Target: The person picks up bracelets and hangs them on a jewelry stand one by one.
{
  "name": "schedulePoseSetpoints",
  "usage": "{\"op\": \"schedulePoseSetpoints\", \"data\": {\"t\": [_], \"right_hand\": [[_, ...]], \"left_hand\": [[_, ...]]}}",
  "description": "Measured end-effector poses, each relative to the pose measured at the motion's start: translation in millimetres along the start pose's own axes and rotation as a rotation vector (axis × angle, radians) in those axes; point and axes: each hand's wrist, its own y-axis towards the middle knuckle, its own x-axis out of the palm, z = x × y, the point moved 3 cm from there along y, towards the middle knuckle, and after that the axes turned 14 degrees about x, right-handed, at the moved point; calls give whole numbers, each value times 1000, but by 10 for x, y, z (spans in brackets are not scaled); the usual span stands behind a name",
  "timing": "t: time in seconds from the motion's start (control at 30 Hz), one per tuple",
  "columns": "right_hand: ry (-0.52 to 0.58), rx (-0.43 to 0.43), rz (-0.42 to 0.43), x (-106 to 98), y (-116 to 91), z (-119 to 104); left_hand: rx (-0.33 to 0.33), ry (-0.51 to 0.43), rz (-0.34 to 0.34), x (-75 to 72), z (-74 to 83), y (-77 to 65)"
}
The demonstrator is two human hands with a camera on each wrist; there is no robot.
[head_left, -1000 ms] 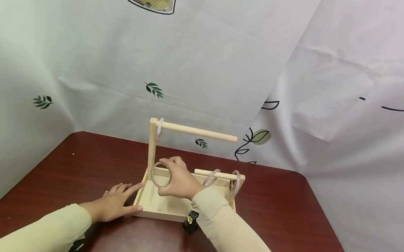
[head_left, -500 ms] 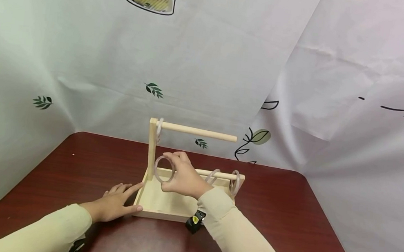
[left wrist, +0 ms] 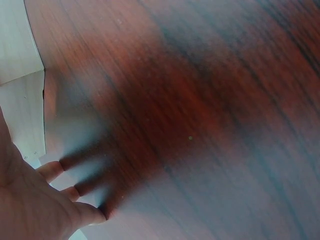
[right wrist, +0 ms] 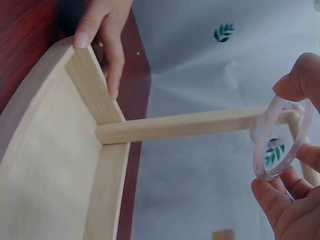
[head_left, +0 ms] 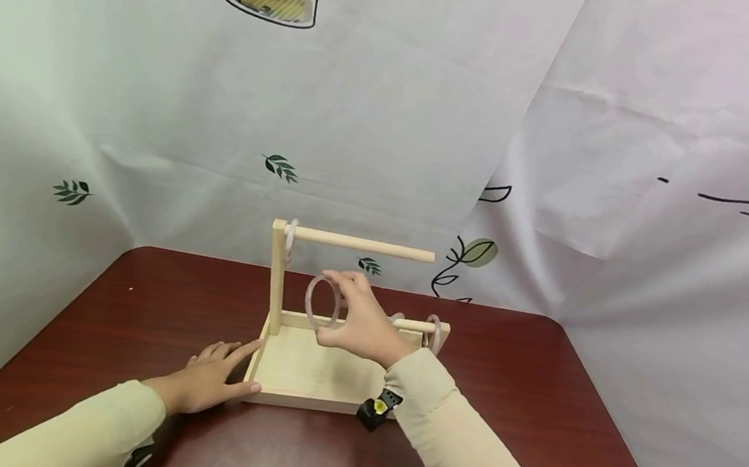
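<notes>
My right hand [head_left: 368, 324] pinches a pale, translucent bangle [head_left: 308, 301] between thumb and fingers, above the tray of a light wooden stand [head_left: 302, 402]. In the right wrist view, the bangle [right wrist: 259, 155] is held between the thumb and fingertips. My left hand [head_left: 204, 381] rests at the tray's left side, fingers extended, thumb and index finger touching its rim. Another bangle [head_left: 290, 240] hangs on the upper bar [head_left: 366, 244], close to the post. The lower bar [head_left: 414, 325] carries a bangle [head_left: 433, 331] near its right end and another, mostly hidden behind my right hand.
The dark red-brown table [head_left: 501, 399] extends around the stand. White cloth [head_left: 394, 114] printed with leaves hangs behind and at both sides. The upper bar's right end is free, while the lower bar's right end joins a short post [head_left: 444, 335].
My right hand has moved up and to the right with the bangle, from near the tall post toward below the middle of the upper bar. My left hand stays at the tray.
</notes>
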Motion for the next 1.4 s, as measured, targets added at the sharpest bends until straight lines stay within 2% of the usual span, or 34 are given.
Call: {"op": "schedulePoseSetpoints", "data": {"t": [0.23, 0.47, 0.67, 0.9, 1.17, 1.4], "right_hand": [[57, 11, 26, -150, -49, 40], [68, 20, 81, -291, -131, 97], [93, 28, 117, -379, -196, 146], [211, 47, 163, -508, -281, 231], [193, 22, 237, -685, -377, 305], [178, 54, 263, -798, -440, 410]], "left_hand": [[-5, 2, 0, -5, 0, -5], [-2, 5, 2, -5, 7, -4], [-6, -3, 6, 28, -43, 4], [-4, -3, -9, 6, -6, 6], [-11, 0, -11, -9, 17, 3], [-16, -7, -13, -10, 18, -1]]}}
